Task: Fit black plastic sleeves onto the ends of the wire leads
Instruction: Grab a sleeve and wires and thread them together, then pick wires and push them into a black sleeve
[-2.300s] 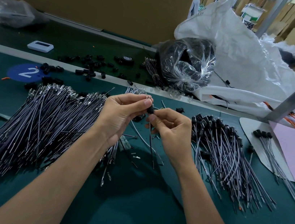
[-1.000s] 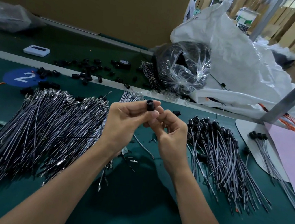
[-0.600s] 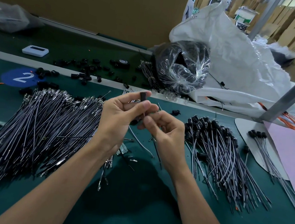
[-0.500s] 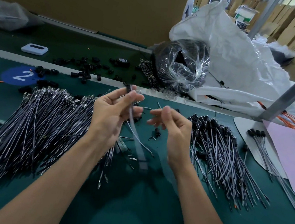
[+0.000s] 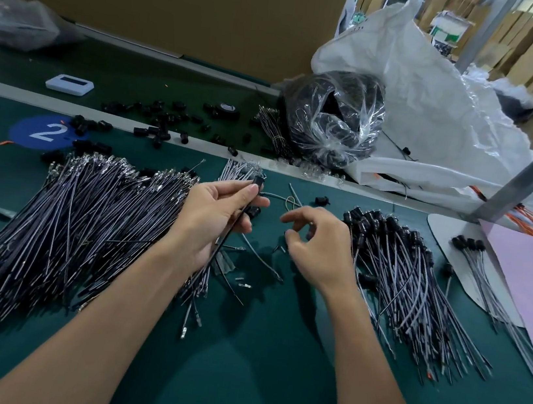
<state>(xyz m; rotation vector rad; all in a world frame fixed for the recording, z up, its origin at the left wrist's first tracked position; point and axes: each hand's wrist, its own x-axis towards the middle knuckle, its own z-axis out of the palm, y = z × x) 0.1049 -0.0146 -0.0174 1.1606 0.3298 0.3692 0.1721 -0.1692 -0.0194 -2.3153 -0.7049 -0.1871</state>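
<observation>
My left hand (image 5: 218,219) pinches a wire lead between thumb and fingers, and a black sleeve (image 5: 256,182) sits on the lead's top end. The lead runs down past my palm. My right hand (image 5: 319,243) hovers a short way to the right with loosely curled fingers that hold nothing I can see. A big pile of bare leads (image 5: 84,220) lies to the left. A pile of leads with sleeves fitted (image 5: 402,275) lies to the right. Several loose black sleeves (image 5: 162,117) are scattered on the belt behind.
A clear bag of black parts (image 5: 335,119) and a white sack (image 5: 437,99) stand at the back right. A slanted metal post (image 5: 532,174) and a pink sheet (image 5: 527,283) are at the right. A white device (image 5: 69,84) lies at the back left.
My hands have come apart. The right hand has let go of the lead and dropped lower and to the right, while the left hand keeps the sleeved lead.
</observation>
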